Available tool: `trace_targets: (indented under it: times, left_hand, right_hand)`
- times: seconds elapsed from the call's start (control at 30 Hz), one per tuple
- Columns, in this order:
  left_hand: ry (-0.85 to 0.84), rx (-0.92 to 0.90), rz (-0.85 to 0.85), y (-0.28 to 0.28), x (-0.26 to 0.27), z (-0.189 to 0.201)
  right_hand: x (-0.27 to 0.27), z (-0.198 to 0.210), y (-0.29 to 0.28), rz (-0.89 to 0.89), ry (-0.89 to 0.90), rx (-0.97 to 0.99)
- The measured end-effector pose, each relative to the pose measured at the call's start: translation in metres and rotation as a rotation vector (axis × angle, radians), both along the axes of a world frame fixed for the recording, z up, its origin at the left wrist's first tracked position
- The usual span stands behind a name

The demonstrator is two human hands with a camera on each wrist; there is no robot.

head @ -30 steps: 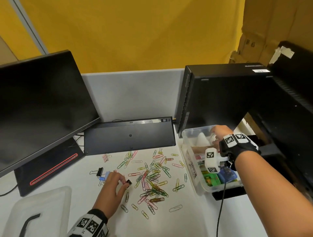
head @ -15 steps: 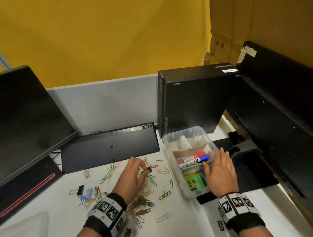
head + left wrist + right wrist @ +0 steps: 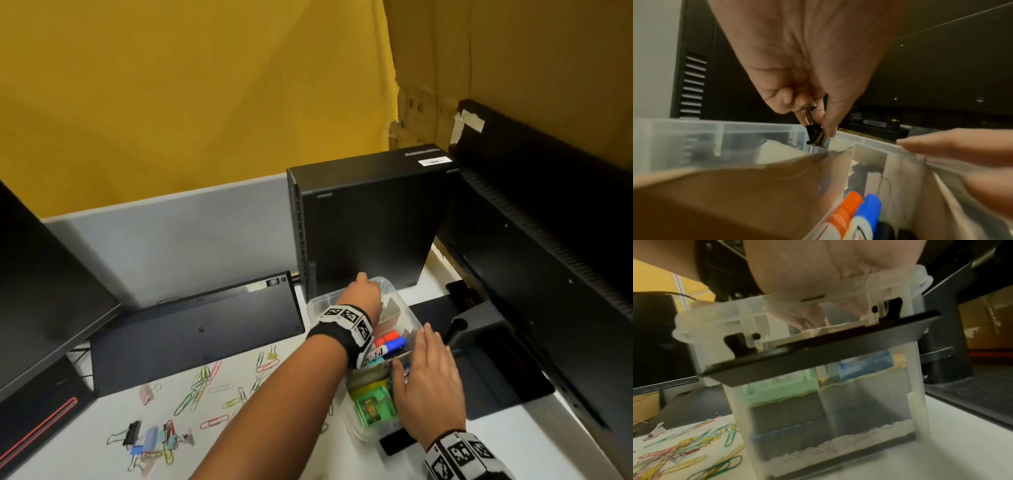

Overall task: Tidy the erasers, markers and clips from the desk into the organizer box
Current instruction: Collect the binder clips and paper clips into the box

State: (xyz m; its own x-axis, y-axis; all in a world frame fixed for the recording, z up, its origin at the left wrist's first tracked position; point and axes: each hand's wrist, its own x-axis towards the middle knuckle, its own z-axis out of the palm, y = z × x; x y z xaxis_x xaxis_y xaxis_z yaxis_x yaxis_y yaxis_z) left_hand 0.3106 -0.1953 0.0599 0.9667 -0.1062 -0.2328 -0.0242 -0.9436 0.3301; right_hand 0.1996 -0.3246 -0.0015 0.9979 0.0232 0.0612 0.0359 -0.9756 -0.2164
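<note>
Head and wrist views, sorting in progress. My left hand (image 3: 809, 84) pinches a small black binder clip (image 3: 816, 135) between thumb and fingertips, holding it over the far compartment of the clear organizer box (image 3: 317, 305), just above a brown cardboard divider (image 3: 748, 181). My right hand (image 3: 426, 383) lies flat on the near right rim of the box with fingers extended — steadying it, grasping nothing.

Inside the box, an orange-capped marker (image 3: 846, 209) and a blue-capped marker (image 3: 867, 211) lie side by side in the middle section; a green eraser (image 3: 373, 407) sits in the near one. The box rests partly on a black monitor base (image 3: 496, 387).

Still on the tabletop (image 3: 274, 455): a scatter of coloured paper clips (image 3: 202, 394) and a cluster of binder clips (image 3: 150, 438) at the near left, well apart from the box.

Handling, as I judge it: the binder clip is light, stiff sprung steel with loose wire handles. It is best taken by the folded body or both handles together, since one handle alone lets it swing. A short drop should not harm it. The paper clips are thin, flat and slippery on the smooth surface — likely easier to gather in a small bunch than to pick singly. The box looks light and thin-walled, so a steadying palm seems prudent.
</note>
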Motion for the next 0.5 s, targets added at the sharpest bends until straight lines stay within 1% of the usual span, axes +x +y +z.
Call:
trace_targets:
  times: [0.13,0.2,0.33,0.37,0.43,0.5]
  left_hand:
    - [0.121,0.019,-0.091,-0.001,0.014,-0.004]
    - [0.164,-0.006,-0.094,0.0,0.014,-0.008]
    - [0.214,-0.073,-0.113,0.0,0.001,0.006]
    - [0.199,-0.083,-0.136,0.001,-0.006,0.012]
    - [0.115,-0.105,-0.174,0.008,-0.018,0.017]
    - [0.036,-0.161,-0.148,0.019,-0.033,0.016]
  right_hand:
    - [0.001,-0.002,0.0,-0.006,-0.002,0.005]
    - [0.0,-0.001,-0.001,-0.012,-0.012,-0.014]
    - [0.0,-0.001,0.0,-0.007,-0.009,-0.028]
    - [0.0,-0.001,0.0,-0.006,-0.014,-0.029]
    - [0.0,0.0,0.001,0.0,0.001,-0.022]
    - [0.001,0.004,0.0,0.016,0.045,-0.009]
